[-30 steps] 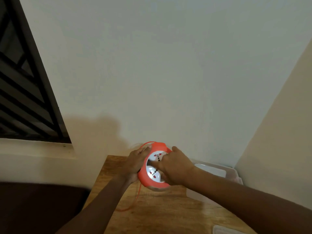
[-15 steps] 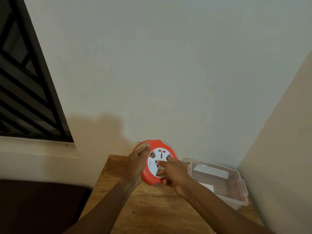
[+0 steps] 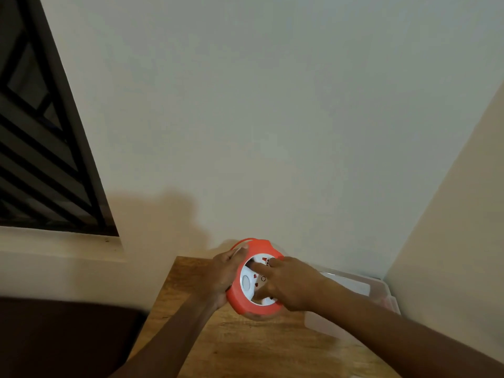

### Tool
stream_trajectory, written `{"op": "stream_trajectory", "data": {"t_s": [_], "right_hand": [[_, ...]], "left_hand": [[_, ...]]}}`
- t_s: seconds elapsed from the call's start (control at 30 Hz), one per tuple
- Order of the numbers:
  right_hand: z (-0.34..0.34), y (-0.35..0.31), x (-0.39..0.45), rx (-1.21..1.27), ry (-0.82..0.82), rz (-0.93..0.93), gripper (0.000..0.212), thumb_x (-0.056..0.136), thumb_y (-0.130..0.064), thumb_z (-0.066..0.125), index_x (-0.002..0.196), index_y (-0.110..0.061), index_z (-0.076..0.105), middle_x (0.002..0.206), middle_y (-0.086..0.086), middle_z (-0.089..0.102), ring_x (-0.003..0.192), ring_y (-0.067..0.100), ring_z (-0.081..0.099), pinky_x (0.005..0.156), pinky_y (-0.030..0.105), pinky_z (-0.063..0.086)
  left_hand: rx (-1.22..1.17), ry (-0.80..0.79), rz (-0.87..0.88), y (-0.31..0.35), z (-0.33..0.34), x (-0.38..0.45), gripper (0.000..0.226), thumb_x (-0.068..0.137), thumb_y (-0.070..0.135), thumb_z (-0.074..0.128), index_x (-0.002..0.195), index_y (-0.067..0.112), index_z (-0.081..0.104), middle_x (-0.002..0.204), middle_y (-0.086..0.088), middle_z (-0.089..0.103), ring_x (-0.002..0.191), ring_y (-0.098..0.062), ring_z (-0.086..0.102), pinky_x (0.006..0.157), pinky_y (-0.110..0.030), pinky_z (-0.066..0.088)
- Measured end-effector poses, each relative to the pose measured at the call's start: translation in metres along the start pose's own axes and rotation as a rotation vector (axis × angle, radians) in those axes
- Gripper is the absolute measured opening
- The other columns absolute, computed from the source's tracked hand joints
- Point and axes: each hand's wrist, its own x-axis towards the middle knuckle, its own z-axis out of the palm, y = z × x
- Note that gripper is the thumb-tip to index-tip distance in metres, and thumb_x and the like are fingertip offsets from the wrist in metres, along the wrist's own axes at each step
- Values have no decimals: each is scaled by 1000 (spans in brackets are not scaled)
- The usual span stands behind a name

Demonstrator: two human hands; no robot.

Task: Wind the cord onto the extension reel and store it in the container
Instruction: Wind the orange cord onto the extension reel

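Since half a second ago, the right hand [image 3: 289,282] has been shifted across the white socket face [image 3: 255,282] of the orange extension reel [image 3: 245,301], and the view has swung so that the clear plastic container [image 3: 379,290] is now partly hidden behind the right forearm. The reel is held up off the wooden table [image 3: 245,350], tilted towards the camera, apparently so that its face can be turned. Its left rim is gripped by the left hand [image 3: 223,274], fingers curled behind it, probably to keep the housing steady. The right hand's fingers [image 3: 259,266] are pressed onto the face, bent, seemingly to rotate it and draw cord in; whether a knob is pinched cannot be told. A short loop of orange cord [image 3: 241,241] is seen arching over the reel's top left edge. Winding is judged nearly done. The container is placed just right of the reel, against the wall corner, lid off, ready to receive it.
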Motion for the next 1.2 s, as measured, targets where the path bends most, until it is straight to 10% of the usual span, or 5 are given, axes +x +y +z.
{"op": "stream_trajectory", "data": {"t_s": [0.33, 0.63, 0.8, 1.07, 1.2], "right_hand": [[-6, 1, 6, -391, 39, -218, 46, 87, -38, 70, 130, -41, 54, 122, 9, 63, 112, 30, 49, 93, 41, 46], [9, 1, 7, -243, 122, 47, 87, 71, -51, 79, 144, -30, 36, 122, 16, 64, 109, 37, 58, 94, 45, 47], [11, -5, 16, 140, 296, 457, 68, 81, -62, 47, 142, -33, 39, 117, 3, 69, 101, 29, 63, 90, 39, 42], [30, -38, 19, 1041, 481, 987, 70, 75, -66, 66, 135, -36, 48, 134, -5, 60, 115, 19, 60, 91, 31, 50], [33, -56, 25, 1459, 532, 1087, 78, 84, -43, 73, 149, -26, 33, 150, 0, 44, 128, 23, 51, 95, 36, 51]], "left_hand": [[89, -57, 3, 3, -1, -2, 35, 100, 46, 61, 115, 18, 76, 104, -13, 81, 97, -40, 77, 90, -55, 63], [16, -26, 29, 4, -4, -1, 36, 89, 51, 66, 107, 22, 78, 104, -10, 82, 90, -34, 80, 76, -47, 66], [-79, 86, 73, 4, 7, 0, 25, 98, 45, 64, 101, 25, 79, 98, -8, 83, 85, -29, 81, 72, -43, 67], [-17, 150, 235, -1, 20, -9, 22, 100, 39, 63, 88, 45, 80, 91, 4, 83, 85, -19, 80, 75, -42, 68], [-23, 158, 238, -1, 16, -8, 18, 100, 34, 65, 100, 26, 81, 96, -8, 82, 94, -35, 77, 84, -51, 65]]}}
